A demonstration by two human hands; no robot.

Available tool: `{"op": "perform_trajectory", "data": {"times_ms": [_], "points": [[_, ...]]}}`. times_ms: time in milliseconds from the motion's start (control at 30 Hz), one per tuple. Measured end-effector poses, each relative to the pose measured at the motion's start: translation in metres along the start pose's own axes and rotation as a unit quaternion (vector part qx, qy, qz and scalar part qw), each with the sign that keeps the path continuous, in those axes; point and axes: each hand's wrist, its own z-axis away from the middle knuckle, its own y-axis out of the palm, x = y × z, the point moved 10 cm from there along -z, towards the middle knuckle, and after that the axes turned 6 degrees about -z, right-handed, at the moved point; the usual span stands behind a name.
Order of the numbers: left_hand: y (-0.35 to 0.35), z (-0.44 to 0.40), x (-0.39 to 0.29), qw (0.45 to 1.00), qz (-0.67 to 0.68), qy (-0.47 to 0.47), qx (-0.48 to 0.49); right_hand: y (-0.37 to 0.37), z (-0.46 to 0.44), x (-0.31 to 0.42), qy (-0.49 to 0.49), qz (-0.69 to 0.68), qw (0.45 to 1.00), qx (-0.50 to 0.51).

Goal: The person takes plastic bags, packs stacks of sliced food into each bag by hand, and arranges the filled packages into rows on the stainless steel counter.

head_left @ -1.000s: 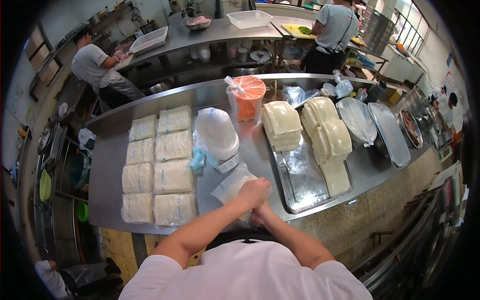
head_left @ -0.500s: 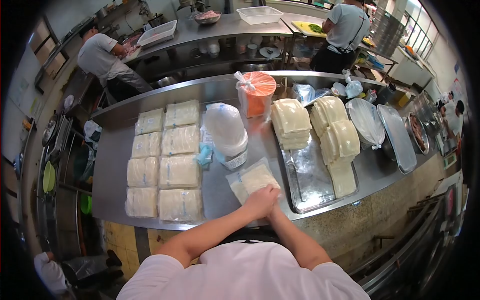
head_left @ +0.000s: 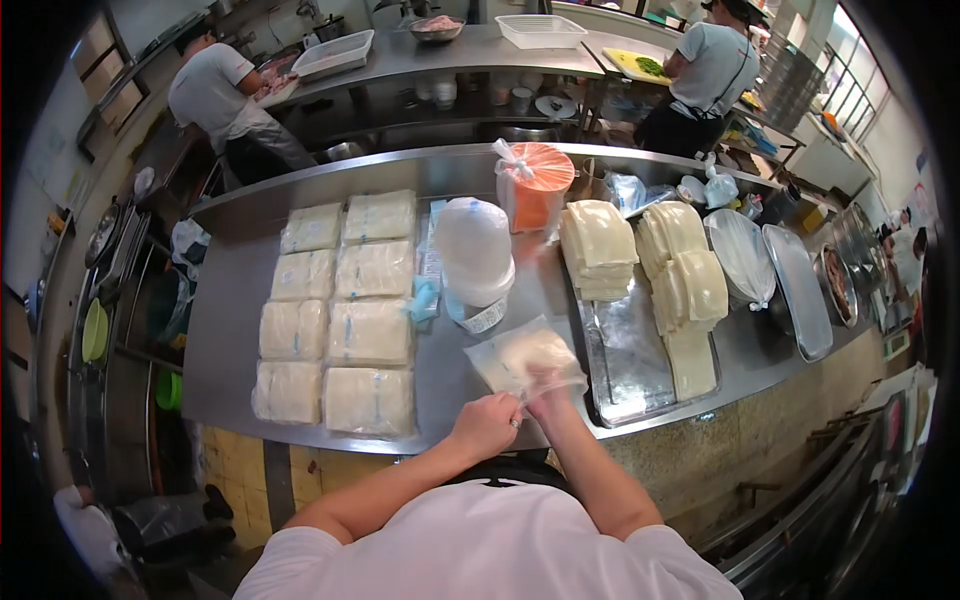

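Observation:
A clear plastic bag (head_left: 490, 362) with a stack of pale flat sheets (head_left: 535, 352) inside lies on the steel table at its front edge, in front of me. My left hand (head_left: 487, 425) has its fingers closed on the bag's near edge. My right hand (head_left: 547, 393) is at the bag's opening, seemingly partly inside it against the sheets. Its fingers are blurred and partly covered by film. To the right, a metal tray (head_left: 625, 375) bears several stacks of bare pale sheets (head_left: 598, 245). Left of the bag stand rows of filled packs (head_left: 370, 333).
Behind the bag stand a roll of clear plastic bags (head_left: 474, 245) and an orange container wrapped in plastic (head_left: 537, 190). A blue crumpled plastic piece (head_left: 424, 298) lies beside the packs. Two co-workers (head_left: 212, 85) (head_left: 712, 65) stand at the far counter.
My hands were together at the bag's near right edge. Now the left has shifted left and nearer me, and the right has moved onto or into the bag's opening. The view has shifted slightly.

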Motion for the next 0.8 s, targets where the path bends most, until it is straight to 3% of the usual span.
{"op": "perform_trajectory", "data": {"times_ms": [100,200,300,400,500,567,633,667,733,767,800], "points": [[0.009,0.008,0.002,1.0,-0.001,-0.003,0.023,0.028,-0.003,0.01,-0.069,0.071,0.994,0.047],[0.013,0.012,0.001,0.999,0.009,-0.004,0.031,-0.032,-0.049,-0.012,0.009,0.031,0.999,0.041],[0.018,0.015,0.003,0.999,-0.001,-0.003,0.043,0.059,0.027,-0.004,-0.041,0.045,0.997,0.055],[0.022,0.014,0.005,0.998,0.008,-0.004,0.066,0.035,0.005,-0.004,0.004,0.116,0.993,-0.032],[0.013,0.007,0.003,0.996,0.022,-0.026,0.081,0.018,-0.017,-0.004,-0.016,0.072,0.997,0.037],[0.019,0.011,0.002,0.994,0.03,-0.033,0.101,0.002,-0.018,-0.003,-0.014,0.121,0.992,0.018],[0.035,0.016,-0.007,0.992,0.051,0.01,0.117,-0.005,-0.028,-0.015,0.091,0.092,0.982,0.139],[0.04,0.017,-0.011,0.99,0.059,0.033,0.126,-0.029,-0.048,-0.023,0.192,0.034,0.945,0.262],[0.029,0.014,-0.014,0.989,0.06,0.025,0.129,-0.031,-0.047,-0.022,0.208,0.021,0.937,0.281],[0.023,0.012,-0.013,0.989,0.062,0.02,0.131,-0.016,-0.025,-0.017,0.124,0.066,0.974,0.178],[0.006,0.008,-0.004,0.995,0.075,0.006,0.064,-0.005,0.002,-0.001,0.038,0.108,0.991,0.071]]}}
